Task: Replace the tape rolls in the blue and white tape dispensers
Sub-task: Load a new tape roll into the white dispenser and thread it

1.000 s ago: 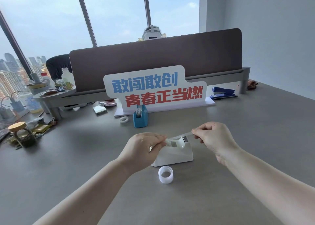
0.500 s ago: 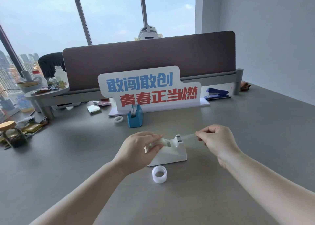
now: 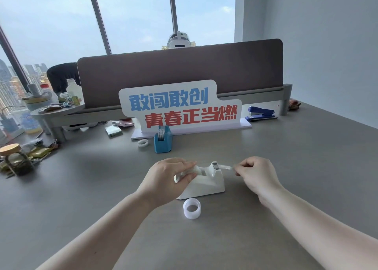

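Note:
A white tape dispenser [image 3: 206,185] stands on the grey desk in front of me. My left hand [image 3: 169,178] grips the tape roll [image 3: 195,170] seated in its cradle. My right hand [image 3: 254,174] pinches the free end of the tape strip [image 3: 226,167], drawn taut across the cutter. A loose translucent tape roll [image 3: 191,208] stands just in front of the dispenser. Farther back is a blue tape dispenser [image 3: 163,140] holding a roll, with a small tape roll [image 3: 143,142] lying flat on its left.
A white sign with blue and red characters [image 3: 180,106] stands behind the blue dispenser, against a brown divider [image 3: 180,71]. A blue stapler [image 3: 260,113] is at the back right. Sticky notes [image 3: 113,130], a jar [image 3: 15,159] and bottles clutter the left.
The roll has settled lower into the white dispenser under my left hand. My right hand has drawn the strip down over the cutter and further right.

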The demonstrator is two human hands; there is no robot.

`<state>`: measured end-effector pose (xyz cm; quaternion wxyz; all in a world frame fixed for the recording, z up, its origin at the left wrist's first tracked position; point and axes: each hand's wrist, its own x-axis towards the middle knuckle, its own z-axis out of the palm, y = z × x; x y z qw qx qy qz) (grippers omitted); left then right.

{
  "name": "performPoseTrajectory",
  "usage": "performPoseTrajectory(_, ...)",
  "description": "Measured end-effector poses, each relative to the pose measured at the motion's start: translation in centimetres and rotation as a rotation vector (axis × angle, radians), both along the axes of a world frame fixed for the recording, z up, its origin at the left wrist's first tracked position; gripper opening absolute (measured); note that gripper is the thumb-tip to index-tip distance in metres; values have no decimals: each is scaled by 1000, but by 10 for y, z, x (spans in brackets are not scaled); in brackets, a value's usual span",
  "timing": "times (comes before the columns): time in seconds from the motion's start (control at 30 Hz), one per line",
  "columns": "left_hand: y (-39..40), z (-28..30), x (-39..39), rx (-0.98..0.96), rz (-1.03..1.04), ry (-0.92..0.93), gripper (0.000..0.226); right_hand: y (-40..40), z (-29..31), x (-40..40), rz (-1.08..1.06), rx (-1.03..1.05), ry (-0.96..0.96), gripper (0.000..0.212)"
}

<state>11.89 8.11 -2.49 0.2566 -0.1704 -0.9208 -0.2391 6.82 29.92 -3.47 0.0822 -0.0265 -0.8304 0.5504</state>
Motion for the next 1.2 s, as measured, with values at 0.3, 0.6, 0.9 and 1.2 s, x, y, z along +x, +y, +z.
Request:
performPoseTrajectory(0.3, 0, 0, -1, 5, 1, -10, 41, -10, -5, 0, 72, 313, -15, 23)
performPoseTrajectory(0.6, 0, 0, -1, 18, -2, -5, 44, -14, -1, 4, 151, 472, -34, 19)
performPoseTrajectory(0.9, 2, 0, 0, 22, 10, -7, 35, -13, 0, -1, 160, 521, -52, 8)
performPoseTrajectory(1.2, 2, 2, 3, 10, 13, -25, 32, -24, 16, 27, 285, 432, 304, 41)
